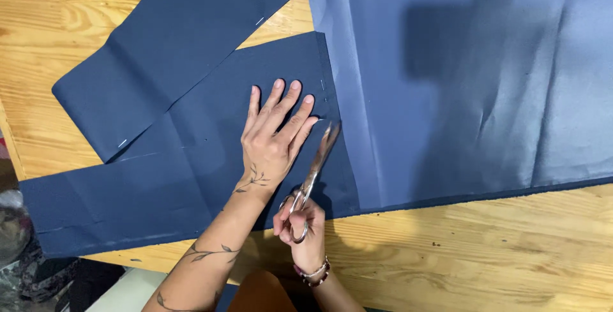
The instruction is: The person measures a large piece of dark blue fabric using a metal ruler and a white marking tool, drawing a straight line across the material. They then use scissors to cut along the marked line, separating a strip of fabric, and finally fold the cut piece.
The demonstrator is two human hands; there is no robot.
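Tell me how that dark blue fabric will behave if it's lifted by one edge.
The blue fabric would probably flop and drape, since it shows soft creases. It looks light and thin. The left hand presses it flat beside the scissors, suggesting it shifts easily.

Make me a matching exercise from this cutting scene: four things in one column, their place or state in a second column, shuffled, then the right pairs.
Things:
1. left hand
2. right hand
3. scissors
4. wooden table

Places or states:
A. bare along the near edge
B. blades open at the cloth
C. flat on the navy fabric
D. fingers through metal handles

Pairs: 1-C, 2-D, 3-B, 4-A
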